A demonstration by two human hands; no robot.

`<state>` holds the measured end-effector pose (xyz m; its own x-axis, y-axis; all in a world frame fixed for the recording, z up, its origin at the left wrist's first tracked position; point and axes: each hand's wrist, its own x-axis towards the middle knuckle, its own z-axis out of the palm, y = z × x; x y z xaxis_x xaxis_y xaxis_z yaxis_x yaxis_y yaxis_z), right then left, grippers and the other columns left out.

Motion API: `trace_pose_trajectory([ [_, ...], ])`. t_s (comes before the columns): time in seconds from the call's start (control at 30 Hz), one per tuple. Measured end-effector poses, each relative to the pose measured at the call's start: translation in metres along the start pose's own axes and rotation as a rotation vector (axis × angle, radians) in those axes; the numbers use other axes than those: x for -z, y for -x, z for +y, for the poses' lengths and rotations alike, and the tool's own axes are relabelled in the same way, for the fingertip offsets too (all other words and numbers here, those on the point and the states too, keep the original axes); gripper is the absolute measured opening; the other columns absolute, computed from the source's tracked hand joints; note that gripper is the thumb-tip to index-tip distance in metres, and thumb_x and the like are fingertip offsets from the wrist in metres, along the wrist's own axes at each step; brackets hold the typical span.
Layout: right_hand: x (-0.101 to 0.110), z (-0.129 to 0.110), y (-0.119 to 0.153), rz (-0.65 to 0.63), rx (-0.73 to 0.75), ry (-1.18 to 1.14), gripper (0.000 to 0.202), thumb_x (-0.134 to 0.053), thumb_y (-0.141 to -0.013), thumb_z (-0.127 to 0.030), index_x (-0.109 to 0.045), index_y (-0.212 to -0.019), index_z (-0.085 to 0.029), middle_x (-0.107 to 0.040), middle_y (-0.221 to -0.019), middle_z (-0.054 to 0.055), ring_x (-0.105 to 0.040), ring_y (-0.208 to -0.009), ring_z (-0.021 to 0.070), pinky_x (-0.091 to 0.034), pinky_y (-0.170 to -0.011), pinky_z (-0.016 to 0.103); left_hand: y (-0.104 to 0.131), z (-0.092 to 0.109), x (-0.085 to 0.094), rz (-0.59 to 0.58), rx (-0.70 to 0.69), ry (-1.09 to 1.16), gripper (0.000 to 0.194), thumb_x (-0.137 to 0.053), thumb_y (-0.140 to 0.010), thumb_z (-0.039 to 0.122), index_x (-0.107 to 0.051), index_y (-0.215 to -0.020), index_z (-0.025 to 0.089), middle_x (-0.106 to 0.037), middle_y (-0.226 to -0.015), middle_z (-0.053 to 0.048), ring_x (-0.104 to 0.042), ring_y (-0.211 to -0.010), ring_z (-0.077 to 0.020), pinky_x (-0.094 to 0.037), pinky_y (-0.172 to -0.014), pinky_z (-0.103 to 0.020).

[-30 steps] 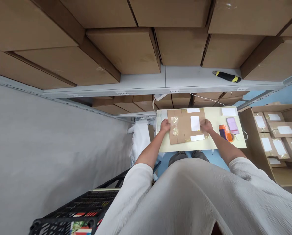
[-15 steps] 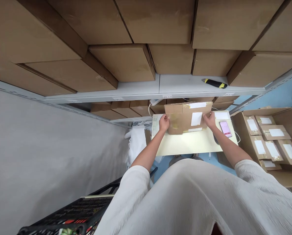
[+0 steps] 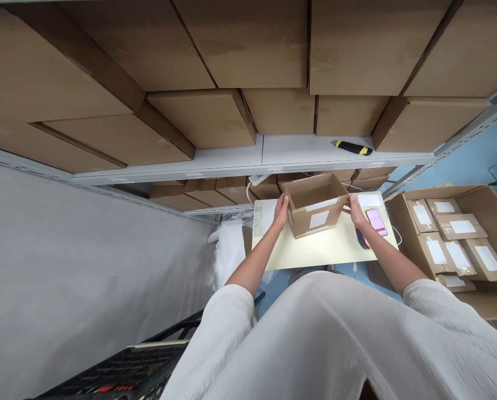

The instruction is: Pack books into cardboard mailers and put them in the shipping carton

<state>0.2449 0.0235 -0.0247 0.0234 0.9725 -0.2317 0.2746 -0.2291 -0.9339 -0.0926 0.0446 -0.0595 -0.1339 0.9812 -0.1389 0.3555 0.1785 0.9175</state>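
Note:
An open-topped cardboard box with white labels and strips of clear tape on its near side is held slightly tilted over a pale yellow tabletop. My left hand grips its left side. On the right side, the fingers of my right hand press against the box wall. A phone with a lit pink screen lies just right of my right hand. Below that wrist, a dark blue and orange object is partly hidden by the forearm.
A grey metal shelf full of cardboard boxes spans the space above the table, with a black and yellow utility knife on it. At right stands a large carton of labelled parcels. A black crate is at lower left.
The box, flattened half a second ago, is now opened out into a box shape with its hollow inside showing. Both hands have shifted to its sides. The view has moved slightly.

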Motion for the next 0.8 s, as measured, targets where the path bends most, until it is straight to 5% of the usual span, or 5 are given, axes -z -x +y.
trace_pose_trajectory([
  [0.23,0.004,-0.001,-0.006,-0.141,-0.052,-0.074,0.061,-0.068,-0.087,-0.086,-0.067,-0.104,-0.027,-0.077,-0.118,0.007,-0.073,-0.116,0.0273,-0.061,-0.105,0.047,0.005,-0.006,0.016,-0.088,0.021,0.115,0.054,-0.065,-0.105,0.048,-0.065,-0.155,0.028,-0.071,-0.153,-0.009,-0.065,-0.144,-0.0292,-0.052,-0.121,-0.044],
  [0.4,-0.001,-0.005,-0.017,-0.126,0.031,0.07,0.06,-0.087,-0.074,-0.068,-0.064,-0.111,-0.026,-0.072,-0.126,0.01,-0.072,-0.107,0.0269,-0.064,-0.098,0.05,0.004,-0.003,0.031,-0.022,-0.006,-0.029,0.06,-0.077,-0.091,0.031,-0.066,-0.149,0.024,-0.066,-0.154,-0.014,-0.068,-0.132,-0.0287,-0.058,-0.11,-0.041],
  [0.6,-0.005,-0.018,-0.021,-0.089,0.104,0.192,0.086,-0.086,-0.074,-0.048,-0.052,-0.151,-0.03,-0.058,-0.153,0.014,-0.071,-0.11,0.0277,-0.067,-0.091,0.049,0.006,0.018,0.041,-0.082,-0.228,-0.307,0.052,-0.074,-0.086,0.018,-0.072,-0.137,0.026,-0.062,-0.147,-0.01,-0.07,-0.104,-0.0217,-0.06,-0.103,-0.039],
  [0.8,0.009,-0.029,-0.02,-0.202,0.137,0.091,0.042,-0.072,-0.09,-0.052,-0.071,-0.125,-0.029,-0.065,-0.149,0.008,-0.068,-0.127,0.029,-0.063,-0.107,0.052,0.008,0.03,0.051,-0.273,-0.24,-0.232,0.048,-0.056,-0.096,0.022,-0.077,-0.139,0.028,-0.064,-0.155,-0.009,-0.058,-0.147,-0.0289,-0.05,-0.122,-0.043],
])
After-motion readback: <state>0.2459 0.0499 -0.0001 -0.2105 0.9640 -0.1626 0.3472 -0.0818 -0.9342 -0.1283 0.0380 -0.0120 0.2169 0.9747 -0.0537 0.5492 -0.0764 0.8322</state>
